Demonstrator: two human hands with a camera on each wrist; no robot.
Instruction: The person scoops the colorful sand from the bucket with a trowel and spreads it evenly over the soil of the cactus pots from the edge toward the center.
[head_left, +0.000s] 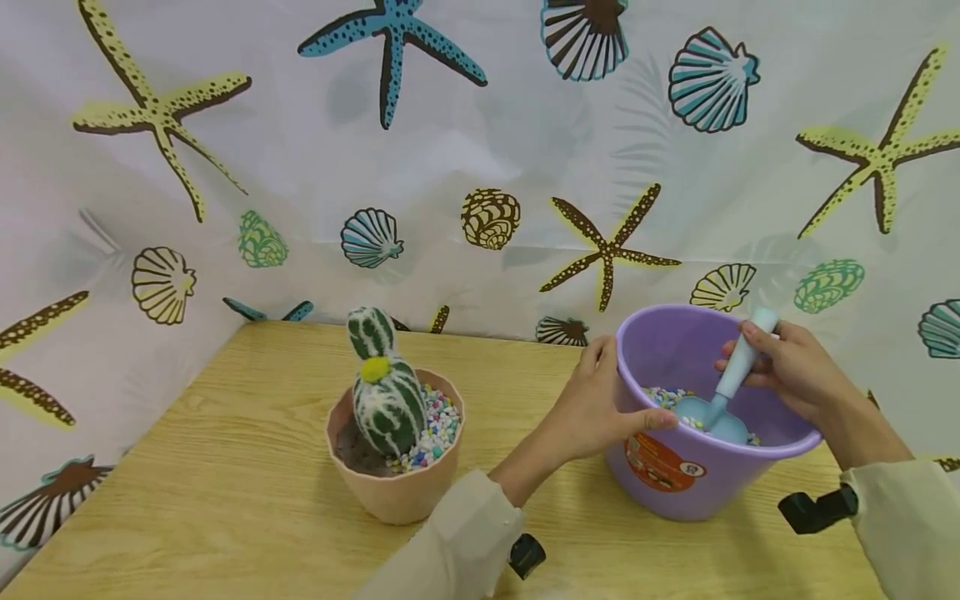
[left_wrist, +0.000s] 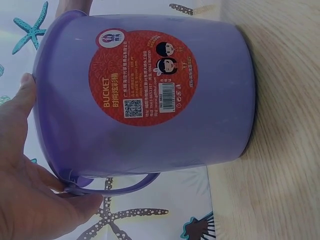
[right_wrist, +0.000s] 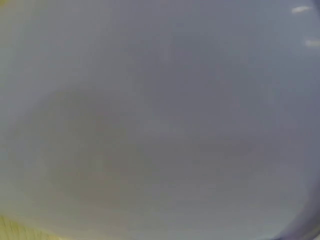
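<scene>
A purple bucket stands on the right part of the table, colored pebbles lying in its bottom. My left hand grips the bucket's left rim, thumb along the front edge. The left wrist view shows the same grip beside the bucket's handle. Inside the bucket, the blade of a light blue scoop rests among the pebbles. Its handle, tilted up to the right, is pinched between the thumb and fingers of my right hand. A blurred pale purple surface fills the right wrist view, which hides the right hand.
Left of the bucket, a peach flowerpot holds a striped toy-like cactus with a yellow flower. Colored pebbles cover the pot's right side; its left side shows brown. Behind the wooden table hangs a sea-patterned cloth.
</scene>
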